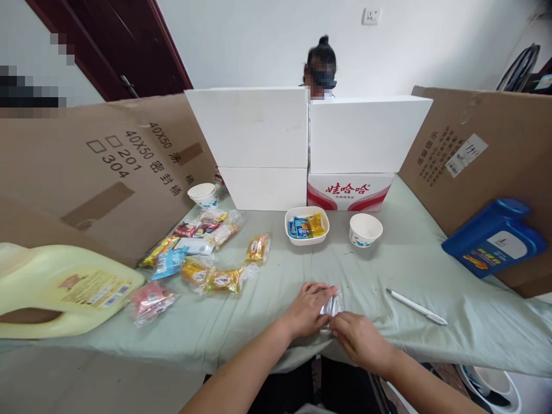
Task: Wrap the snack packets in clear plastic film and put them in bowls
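- Holding a clear wrapper (pixel 332 303) between them, your left hand (pixel 307 309) and right hand (pixel 361 340) meet at the near edge of the surface (pixel 267 322), which is draped in pale green cloth.
- Your left grip is curled closed, with the fingers folded over the wrapper's top and left side. Your right grip is pinched closed on its lower right corner, knuckles up.
- The wrapper lies crumpled against the cloth between both hands; you cannot tell what it contains.
- Right of your right hand, a white pen (pixel 416 306) lies apart on the cloth.
- Farther back, a square white bowl (pixel 307 240) holds blue and yellow sachets (pixel 305 226), with a paper cup (pixel 364 237) just beside it on the right.
- Left of your hands, snack packets (pixel 202 259) lie scattered, and a second paper cup (pixel 203 194) stands behind them.
- A yellow jug (pixel 52 287) lies on its side at far left, and a blue jug (pixel 495 236) leans at far right.
- Cardboard sheets (pixel 86 167) and white boxes (pixel 259 132) wall the surface in, and a person (pixel 322 66) sits behind the boxes.
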A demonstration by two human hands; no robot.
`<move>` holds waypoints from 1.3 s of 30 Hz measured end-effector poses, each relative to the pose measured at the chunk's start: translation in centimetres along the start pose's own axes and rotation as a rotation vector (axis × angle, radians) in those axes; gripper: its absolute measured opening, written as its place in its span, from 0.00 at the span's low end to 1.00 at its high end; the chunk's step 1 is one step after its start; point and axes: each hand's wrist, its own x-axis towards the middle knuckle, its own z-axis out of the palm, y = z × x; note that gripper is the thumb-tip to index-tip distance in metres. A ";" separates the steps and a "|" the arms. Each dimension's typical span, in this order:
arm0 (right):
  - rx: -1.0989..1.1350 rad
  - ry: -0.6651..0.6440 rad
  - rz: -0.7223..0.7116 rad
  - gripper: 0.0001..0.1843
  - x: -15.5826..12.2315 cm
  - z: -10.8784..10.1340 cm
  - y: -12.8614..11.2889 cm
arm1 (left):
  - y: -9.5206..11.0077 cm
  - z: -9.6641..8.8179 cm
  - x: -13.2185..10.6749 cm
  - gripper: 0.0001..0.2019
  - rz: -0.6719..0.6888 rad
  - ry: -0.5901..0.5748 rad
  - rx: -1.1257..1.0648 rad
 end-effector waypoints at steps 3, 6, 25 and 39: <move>0.108 -0.028 0.175 0.12 1.6 -1.3 0.3 | -0.3 0.2 0.0 0.38 -0.003 -0.010 -0.050; 0.072 0.010 0.247 0.13 3.0 -1.5 0.9 | -0.7 0.3 0.0 0.42 -0.018 -0.003 -0.067; -0.442 0.126 0.524 0.09 6.6 2.3 1.9 | -2.0 1.1 0.0 0.29 -0.062 0.266 -0.262; -0.560 0.250 0.656 0.12 4.1 -1.6 4.8 | -0.7 1.0 0.4 0.15 -0.157 0.230 -0.042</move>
